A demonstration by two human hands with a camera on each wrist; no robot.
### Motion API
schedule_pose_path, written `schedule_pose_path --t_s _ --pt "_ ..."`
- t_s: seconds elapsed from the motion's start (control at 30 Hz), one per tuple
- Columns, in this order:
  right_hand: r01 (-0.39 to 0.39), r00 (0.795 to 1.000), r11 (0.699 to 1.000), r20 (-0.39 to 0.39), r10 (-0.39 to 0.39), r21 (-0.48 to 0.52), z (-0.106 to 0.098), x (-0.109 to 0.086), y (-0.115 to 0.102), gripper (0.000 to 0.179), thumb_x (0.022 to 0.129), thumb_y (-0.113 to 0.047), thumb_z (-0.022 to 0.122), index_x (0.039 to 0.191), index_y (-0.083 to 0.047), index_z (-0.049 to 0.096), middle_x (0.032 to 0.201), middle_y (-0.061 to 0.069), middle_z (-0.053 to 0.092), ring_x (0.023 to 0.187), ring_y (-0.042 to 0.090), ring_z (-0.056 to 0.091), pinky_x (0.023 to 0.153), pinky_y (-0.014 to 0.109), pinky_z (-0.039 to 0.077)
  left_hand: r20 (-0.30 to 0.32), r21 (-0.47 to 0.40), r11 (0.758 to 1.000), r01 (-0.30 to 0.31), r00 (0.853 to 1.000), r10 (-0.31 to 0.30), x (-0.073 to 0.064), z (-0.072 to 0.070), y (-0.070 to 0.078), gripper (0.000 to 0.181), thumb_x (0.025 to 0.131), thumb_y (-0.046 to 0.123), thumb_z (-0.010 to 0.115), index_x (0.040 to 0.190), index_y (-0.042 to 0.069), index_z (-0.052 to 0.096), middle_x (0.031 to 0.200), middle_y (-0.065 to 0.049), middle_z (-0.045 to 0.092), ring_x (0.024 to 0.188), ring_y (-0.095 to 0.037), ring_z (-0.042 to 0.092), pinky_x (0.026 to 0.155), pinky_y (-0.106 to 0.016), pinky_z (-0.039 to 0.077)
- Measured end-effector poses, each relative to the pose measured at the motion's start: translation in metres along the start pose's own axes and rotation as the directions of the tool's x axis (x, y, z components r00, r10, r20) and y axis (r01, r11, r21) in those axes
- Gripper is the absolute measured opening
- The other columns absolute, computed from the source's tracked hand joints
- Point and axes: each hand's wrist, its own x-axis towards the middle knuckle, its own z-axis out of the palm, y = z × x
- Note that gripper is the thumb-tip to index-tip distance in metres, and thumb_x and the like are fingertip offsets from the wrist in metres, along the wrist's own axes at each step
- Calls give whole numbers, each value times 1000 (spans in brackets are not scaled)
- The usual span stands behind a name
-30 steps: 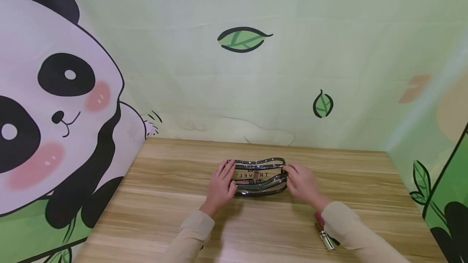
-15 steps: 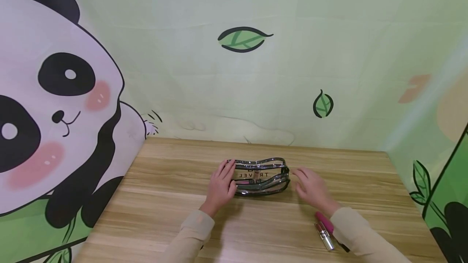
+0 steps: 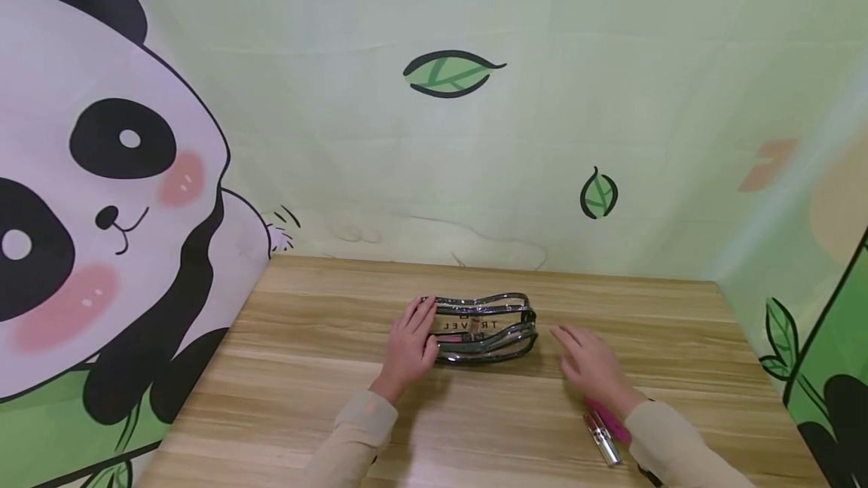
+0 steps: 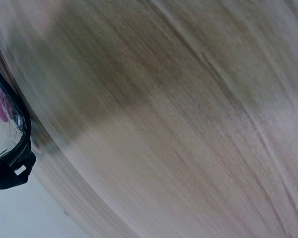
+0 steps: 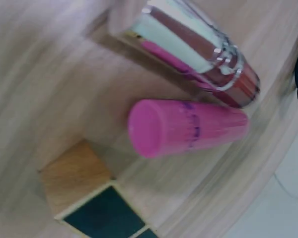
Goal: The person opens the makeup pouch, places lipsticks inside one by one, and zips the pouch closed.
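A clear zip pouch (image 3: pixel 484 345) with black edging and the word TRAVEL stands on the wooden table, a pink thing showing inside it. My left hand (image 3: pixel 410 345) holds its left end, fingers over the back and thumb at the front. In the left wrist view the black edging (image 4: pixel 23 111) appears at the left border. My right hand (image 3: pixel 593 367) is to the right of the pouch, apart from it, fingers loosely extended with nothing in them. Beneath my right wrist lie a pink tube (image 5: pixel 188 128) and a shiny silver-and-brown lipstick tube (image 5: pixel 188 49).
A wooden block with a dark panel (image 5: pixel 79 178) lies beside the pink tube in the right wrist view; its kind is unclear. The table (image 3: pixel 305 382) meets a wall hanging (image 3: pixel 325 134) printed with a panda and leaves.
My right hand has let go of the pouch's right end and drawn back to the right, uncovering more of the tubes. My left hand has stayed on the pouch.
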Motion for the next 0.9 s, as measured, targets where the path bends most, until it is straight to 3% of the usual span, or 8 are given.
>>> schedule_pose_path --t_s 0.27,0.63,0.9 --pt "7 1000 1000 0 -7 -4 0 -14 4 47 69 -13 65 115 -4 56 113 18 57 100 32 55 85 46 44 14 18 1000 3 1000 -3 -1 1 -1 51 75 15 47 125 3 50 135 -3 44 124 -29 39 94 -43 38" --pt "77 996 996 -36 -78 -34 3 -35 11 48 65 -15 66 110 -2 58 107 18 59 92 32 58 78 46 47 -7 11 1000 -10 1000 10 1 -2 1 51 73 14 49 123 3 52 133 -5 47 122 -29 41 90 -43 40" --pt "64 998 997 13 -64 -38 -3 -46 8 44 67 -14 67 108 -3 59 108 17 59 92 30 58 74 43 49 -2 19 1000 -10 1000 10 0 -2 1 51 74 14 47 124 2 51 134 -5 46 123 -30 41 92 -43 39"
